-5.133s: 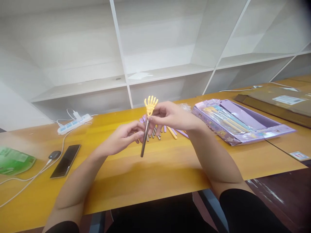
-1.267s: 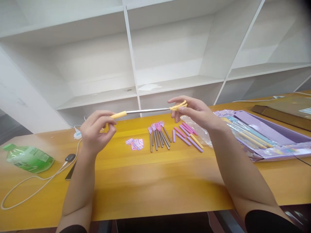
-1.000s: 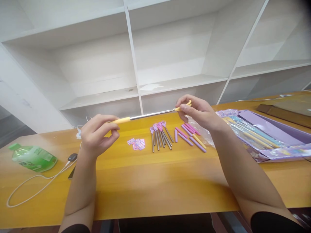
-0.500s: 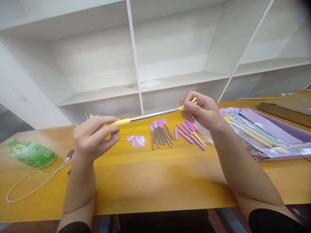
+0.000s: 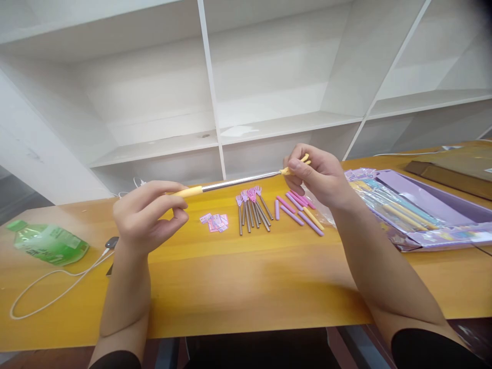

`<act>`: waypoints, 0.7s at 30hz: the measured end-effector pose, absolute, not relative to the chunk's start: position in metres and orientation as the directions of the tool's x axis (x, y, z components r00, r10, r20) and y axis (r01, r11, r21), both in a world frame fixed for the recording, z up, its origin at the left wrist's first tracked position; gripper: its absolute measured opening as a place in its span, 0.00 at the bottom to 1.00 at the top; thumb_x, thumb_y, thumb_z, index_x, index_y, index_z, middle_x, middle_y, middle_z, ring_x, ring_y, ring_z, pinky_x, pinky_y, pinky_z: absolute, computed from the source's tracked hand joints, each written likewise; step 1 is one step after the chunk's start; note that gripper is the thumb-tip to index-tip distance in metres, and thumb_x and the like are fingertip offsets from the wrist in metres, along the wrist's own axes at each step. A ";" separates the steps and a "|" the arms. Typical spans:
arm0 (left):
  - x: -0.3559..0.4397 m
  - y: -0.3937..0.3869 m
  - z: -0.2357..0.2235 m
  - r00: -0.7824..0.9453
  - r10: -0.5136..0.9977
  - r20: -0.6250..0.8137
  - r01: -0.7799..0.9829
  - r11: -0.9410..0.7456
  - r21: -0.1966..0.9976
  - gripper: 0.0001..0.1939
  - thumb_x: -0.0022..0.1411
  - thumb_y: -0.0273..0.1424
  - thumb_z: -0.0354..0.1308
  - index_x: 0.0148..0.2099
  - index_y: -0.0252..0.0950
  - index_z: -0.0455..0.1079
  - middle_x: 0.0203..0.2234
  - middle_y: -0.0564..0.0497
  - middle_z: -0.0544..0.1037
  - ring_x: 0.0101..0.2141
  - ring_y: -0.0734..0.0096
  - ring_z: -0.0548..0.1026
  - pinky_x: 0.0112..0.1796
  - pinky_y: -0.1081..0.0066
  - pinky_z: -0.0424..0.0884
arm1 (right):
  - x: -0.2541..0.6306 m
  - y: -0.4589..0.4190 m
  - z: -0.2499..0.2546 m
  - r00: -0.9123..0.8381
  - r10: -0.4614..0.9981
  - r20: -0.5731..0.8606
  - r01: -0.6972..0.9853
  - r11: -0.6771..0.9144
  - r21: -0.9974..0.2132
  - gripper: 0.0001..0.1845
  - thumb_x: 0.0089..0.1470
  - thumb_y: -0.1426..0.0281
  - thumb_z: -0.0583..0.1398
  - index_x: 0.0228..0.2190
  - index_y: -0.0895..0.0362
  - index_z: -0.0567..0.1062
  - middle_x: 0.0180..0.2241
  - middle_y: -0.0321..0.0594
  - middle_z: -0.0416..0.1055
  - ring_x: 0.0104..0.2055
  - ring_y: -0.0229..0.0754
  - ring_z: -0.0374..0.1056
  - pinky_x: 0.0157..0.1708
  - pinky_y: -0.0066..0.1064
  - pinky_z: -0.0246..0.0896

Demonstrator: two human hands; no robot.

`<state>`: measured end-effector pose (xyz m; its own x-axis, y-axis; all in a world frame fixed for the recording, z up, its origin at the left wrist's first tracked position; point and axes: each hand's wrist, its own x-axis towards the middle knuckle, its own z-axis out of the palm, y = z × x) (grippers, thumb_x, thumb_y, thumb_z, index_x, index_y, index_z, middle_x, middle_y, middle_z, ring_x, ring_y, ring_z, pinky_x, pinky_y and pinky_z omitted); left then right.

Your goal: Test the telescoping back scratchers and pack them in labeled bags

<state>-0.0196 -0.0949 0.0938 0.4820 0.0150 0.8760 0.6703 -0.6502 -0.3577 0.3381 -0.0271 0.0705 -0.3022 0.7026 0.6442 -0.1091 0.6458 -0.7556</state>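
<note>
Left hand [image 5: 148, 218] pinching yellow grip [image 5: 189, 192], right hand [image 5: 321, 179] pinching yellow claw [image 5: 285, 171]; stick [image 5: 246, 180] spans between, above table [image 5: 238, 287]. Earlier: steep, shaft [image 5: 221, 186] bare; now grip on, slight tilt. Claw partly hidden by right fingers [image 5: 298, 165], grip end inside left hand; phone [image 5: 109, 270] mostly behind left forearm [image 5: 126, 294].

Soft, fairly bright light fills the room around me, washing the white panelled shelving [image 5: 269, 77] pale, pooling as a hazy sheen on the glossy yellow-brown wooden desktop [image 5: 246, 277] and streaking the slim silver metal rod [image 5: 242, 181]. Through the wide lens the outer edges stretch, the top right corner blackens, and print on the small pink-and-purple paper cards [image 5: 218, 223] blurs.
</note>
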 end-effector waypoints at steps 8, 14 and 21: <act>-0.011 -0.092 0.088 0.485 0.065 0.872 0.679 -0.657 -0.328 0.11 0.54 0.19 0.62 0.34 0.43 0.75 0.36 0.54 0.86 0.26 0.70 0.80 0.24 0.69 0.74 | 0.339 -0.031 0.070 -0.294 0.694 0.657 -0.061 0.673 -0.737 0.24 0.66 0.48 0.68 0.31 0.50 0.68 0.19 0.29 0.63 0.17 0.34 0.58 0.20 0.33 0.51; 0.009 -0.084 0.074 0.509 0.054 0.859 0.632 -0.701 -0.330 0.12 0.55 0.18 0.62 0.35 0.42 0.74 0.36 0.53 0.86 0.27 0.70 0.79 0.24 0.70 0.72 | 0.327 -0.042 0.063 -0.329 0.723 0.607 -0.009 0.640 -0.768 0.22 0.70 0.49 0.65 0.33 0.50 0.67 0.19 0.29 0.65 0.19 0.35 0.59 0.21 0.31 0.52; 0.016 -0.083 0.072 0.500 0.051 0.865 0.629 -0.707 -0.322 0.12 0.55 0.18 0.61 0.35 0.42 0.73 0.35 0.53 0.86 0.25 0.72 0.78 0.23 0.71 0.69 | 0.319 -0.047 0.061 -0.357 0.733 0.578 0.015 0.624 -0.782 0.23 0.68 0.46 0.66 0.34 0.50 0.67 0.20 0.29 0.66 0.19 0.35 0.59 0.19 0.31 0.56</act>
<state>0.0161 -0.0829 0.0716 0.4999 0.0515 0.8645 0.6293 -0.7074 -0.3218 0.3193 -0.0466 0.0614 -0.3571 0.7334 0.5784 0.0148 0.6236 -0.7816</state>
